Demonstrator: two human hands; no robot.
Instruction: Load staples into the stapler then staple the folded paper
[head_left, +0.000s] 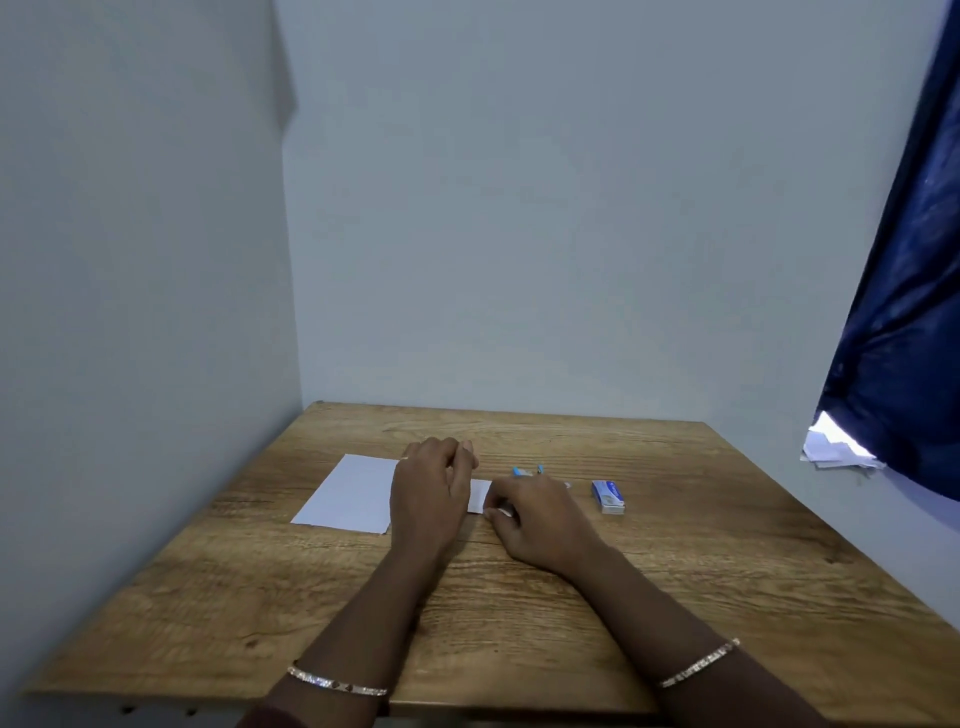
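We press paper (350, 493) flat under left hand (428, 491), its grip we cannot tell; right hand (540, 519) grip pinches paper edge, likely for folding.

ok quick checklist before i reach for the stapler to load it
1. Staple box in reach: ok, it lies on the table right of the right hand.
2. Stapler found: ok, blue tips show just behind the right hand; the rest is hidden.
3. Stapler loaded: cannot tell.
4. Paper flat on the table: ok.
5. Paper folded: cannot tell, the left hand covers its middle.
6. Hands free: cannot tell, both are at the paper with their fingertips hidden.
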